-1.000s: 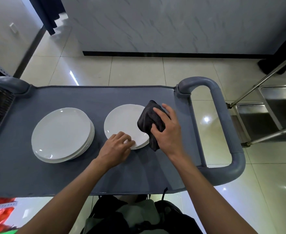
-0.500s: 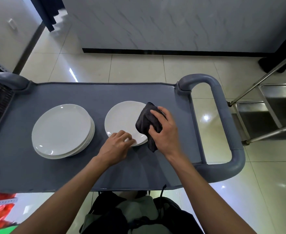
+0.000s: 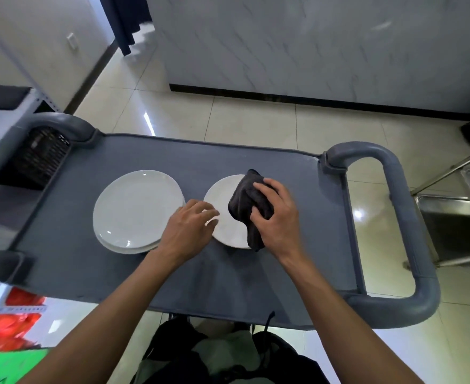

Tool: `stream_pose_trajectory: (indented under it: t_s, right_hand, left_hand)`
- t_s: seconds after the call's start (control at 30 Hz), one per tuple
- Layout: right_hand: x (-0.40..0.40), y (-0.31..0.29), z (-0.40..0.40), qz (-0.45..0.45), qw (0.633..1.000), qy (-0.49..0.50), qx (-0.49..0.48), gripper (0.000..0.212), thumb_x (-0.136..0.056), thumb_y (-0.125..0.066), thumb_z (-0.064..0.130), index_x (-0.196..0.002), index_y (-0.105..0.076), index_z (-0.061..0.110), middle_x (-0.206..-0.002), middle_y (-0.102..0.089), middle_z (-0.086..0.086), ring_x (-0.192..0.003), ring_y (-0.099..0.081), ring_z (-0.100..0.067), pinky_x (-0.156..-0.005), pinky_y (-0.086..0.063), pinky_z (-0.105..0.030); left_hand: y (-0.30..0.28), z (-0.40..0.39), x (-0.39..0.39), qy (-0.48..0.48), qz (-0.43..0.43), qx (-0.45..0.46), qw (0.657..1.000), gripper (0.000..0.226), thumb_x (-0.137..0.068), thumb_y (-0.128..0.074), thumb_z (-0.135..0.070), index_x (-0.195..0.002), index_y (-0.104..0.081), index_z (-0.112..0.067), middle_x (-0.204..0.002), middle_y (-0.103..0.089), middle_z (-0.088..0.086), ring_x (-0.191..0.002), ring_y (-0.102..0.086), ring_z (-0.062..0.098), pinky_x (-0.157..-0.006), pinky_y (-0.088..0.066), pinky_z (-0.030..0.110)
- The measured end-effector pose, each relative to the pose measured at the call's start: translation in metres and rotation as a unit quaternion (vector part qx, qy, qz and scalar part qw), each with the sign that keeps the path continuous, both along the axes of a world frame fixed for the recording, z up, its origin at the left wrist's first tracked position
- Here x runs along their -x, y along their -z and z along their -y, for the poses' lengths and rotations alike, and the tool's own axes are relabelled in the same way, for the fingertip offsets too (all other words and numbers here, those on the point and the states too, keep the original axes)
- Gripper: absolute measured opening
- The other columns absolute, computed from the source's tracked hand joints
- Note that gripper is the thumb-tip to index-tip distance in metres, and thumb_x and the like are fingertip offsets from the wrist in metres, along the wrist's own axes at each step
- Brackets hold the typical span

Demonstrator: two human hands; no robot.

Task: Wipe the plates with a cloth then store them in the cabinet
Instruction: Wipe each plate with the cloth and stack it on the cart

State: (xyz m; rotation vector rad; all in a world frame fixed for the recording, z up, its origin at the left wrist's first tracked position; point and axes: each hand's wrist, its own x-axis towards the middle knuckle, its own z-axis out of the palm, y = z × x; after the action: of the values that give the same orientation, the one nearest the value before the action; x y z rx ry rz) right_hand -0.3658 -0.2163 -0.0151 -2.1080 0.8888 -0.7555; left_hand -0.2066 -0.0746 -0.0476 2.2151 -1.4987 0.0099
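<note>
A single white plate (image 3: 224,225) lies on the grey cart top (image 3: 297,245), right of a stack of white plates (image 3: 136,209). My right hand (image 3: 278,217) grips a bunched dark cloth (image 3: 246,199) and presses it onto the right half of the single plate. My left hand (image 3: 188,230) rests on that plate's left rim with its fingers slightly spread and blurred; it also covers the gap between the plate and the stack. No cabinet shows clearly in this view.
The cart's grey loop handle (image 3: 394,217) sticks out to the right, and another handle (image 3: 59,123) is at the far left. A dark basket (image 3: 38,155) sits left of the cart. Steel shelving (image 3: 461,212) stands at the right edge, with tiled floor beyond.
My left hand has slid from the plate's near edge to its left rim and its fingers have uncurled. My right hand keeps the cloth on the plate, shifted only slightly.
</note>
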Motion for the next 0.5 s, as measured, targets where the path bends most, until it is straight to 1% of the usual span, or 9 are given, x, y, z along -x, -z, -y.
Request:
stream_pose_trajectory:
  t_s: [0.13,0.27,0.43,0.5]
  right_hand:
    - [-0.03,-0.008,-0.013,0.012,1.0,-0.022,-0.006,0.047,-0.081,-0.073,0.005,-0.127,-0.067,0.016,-0.138,-0.056,0.0,-0.128,-0.053,-0.02,-0.111,-0.041,-0.041]
    - [-0.062,-0.018,-0.032,0.02,0.999,-0.043,-0.003,0.048,-0.082,-0.073,0.007,-0.128,-0.067,0.018,-0.138,-0.055,0.003,-0.127,-0.052,-0.016,-0.112,-0.04,-0.034]
    - [-0.105,-0.027,-0.059,0.025,0.997,-0.067,-0.017,0.048,-0.082,-0.073,0.007,-0.128,-0.067,0.019,-0.138,-0.054,0.005,-0.126,-0.052,-0.014,-0.111,-0.041,-0.031]
    - [-0.123,-0.031,-0.07,0.032,0.996,-0.074,-0.028,0.048,-0.082,-0.073,0.006,-0.128,-0.067,0.019,-0.138,-0.055,0.005,-0.126,-0.052,-0.012,-0.11,-0.041,-0.029]
  left_hand:
    - [-0.013,-0.022,-0.029,-0.047,-0.003,0.019,0.999,0.015,-0.089,-0.073,-0.014,-0.104,-0.078,-0.013,-0.107,-0.074,0.002,-0.098,-0.066,0.028,-0.077,-0.057,0.04]
    - [-0.018,-0.048,-0.065,-0.116,-0.016,0.023,0.993,0.021,-0.089,-0.074,-0.017,-0.11,-0.077,-0.016,-0.112,-0.074,0.002,-0.105,-0.065,0.026,-0.083,-0.054,0.039]
    - [-0.014,-0.087,-0.113,-0.221,-0.084,0.021,0.972,0.027,-0.09,-0.073,-0.017,-0.117,-0.075,-0.015,-0.119,-0.071,0.005,-0.113,-0.061,0.029,-0.093,-0.05,0.042]
    - [-0.013,-0.102,-0.133,-0.255,-0.105,0.012,0.961,0.03,-0.09,-0.073,-0.019,-0.12,-0.073,-0.015,-0.122,-0.069,0.007,-0.114,-0.06,0.029,-0.095,-0.049,0.042]
